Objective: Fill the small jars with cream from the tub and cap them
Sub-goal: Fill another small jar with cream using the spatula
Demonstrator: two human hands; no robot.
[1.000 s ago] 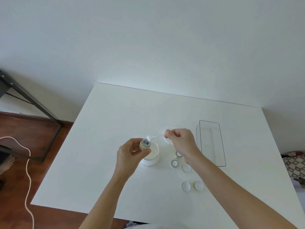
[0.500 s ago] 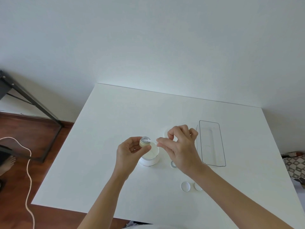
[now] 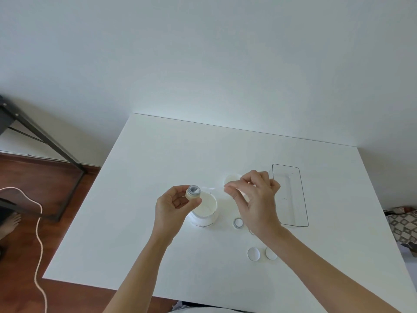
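While tilted above the open tub (image 3: 204, 210) on the white table (image 3: 140, 222), sits pinched in the left hand (image 3: 173, 205): a small jar (image 3: 193, 192), some cream inside. Right hand (image 3: 256, 199) just beside, fingers curled; hard to tell what they pinch. Empty jar (image 3: 238, 222) and two caps (image 3: 253, 253) near; clear tray (image 3: 290, 195) further right.

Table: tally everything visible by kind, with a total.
Small jars: 2, one in left hand, one on table
Loose caps: 2
Tub: 1
Tub lid: 1
Clear tray: 1
Total: 7; right hand may hide more.
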